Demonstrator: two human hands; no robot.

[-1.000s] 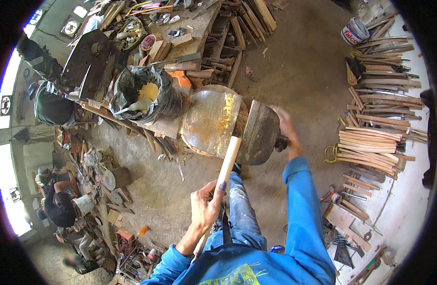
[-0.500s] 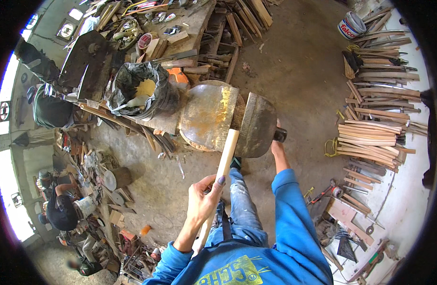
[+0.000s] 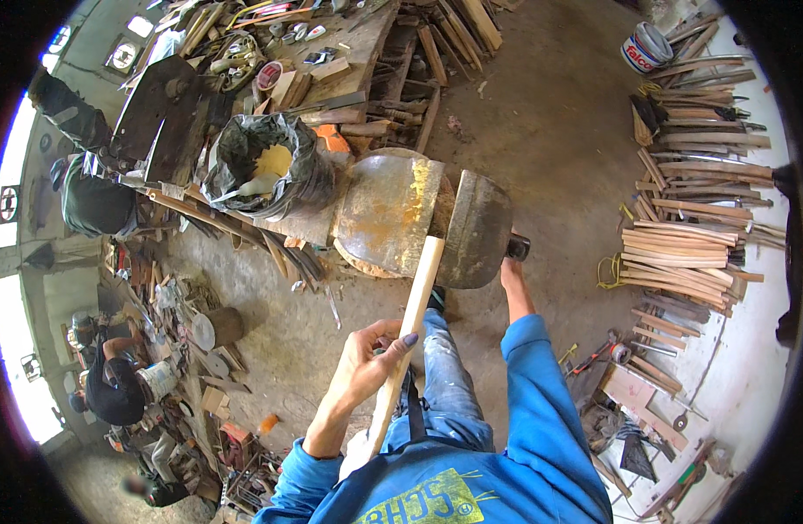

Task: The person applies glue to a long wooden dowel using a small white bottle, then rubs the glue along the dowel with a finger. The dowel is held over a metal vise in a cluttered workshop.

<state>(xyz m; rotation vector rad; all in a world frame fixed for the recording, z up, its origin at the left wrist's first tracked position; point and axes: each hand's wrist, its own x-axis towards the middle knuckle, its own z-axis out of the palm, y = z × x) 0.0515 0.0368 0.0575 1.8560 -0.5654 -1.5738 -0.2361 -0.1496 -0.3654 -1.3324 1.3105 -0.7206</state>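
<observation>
In my left hand (image 3: pixel 371 354) is a pale, slender wooden stick (image 3: pixel 412 306), pinched between thumb and fingers. Its far end comes up against the front edge of a worn, curved metal cover with yellow smears (image 3: pixel 392 214). The near end slants back toward my waist. To the right of that cover, past a gap, stands a second rounded metal piece (image 3: pixel 478 231). My right hand (image 3: pixel 512 272) is closed at a short black handle (image 3: pixel 518 247) on that piece's right side; its fingers are partly hidden behind the handle.
A bucket lined with a black bag (image 3: pixel 261 170) holds yellowish material, left of the metal cover. A cluttered workbench (image 3: pixel 366 52) stands behind. Many wooden handles (image 3: pixel 676 258) lean along the right wall beside a white bucket (image 3: pixel 646 48). Other people (image 3: pixel 113 384) are at the left.
My left hand has shifted slightly left on the stick, with the fingers opened a little. The stick's far end has moved slightly right. My right hand stays at the black handle.
</observation>
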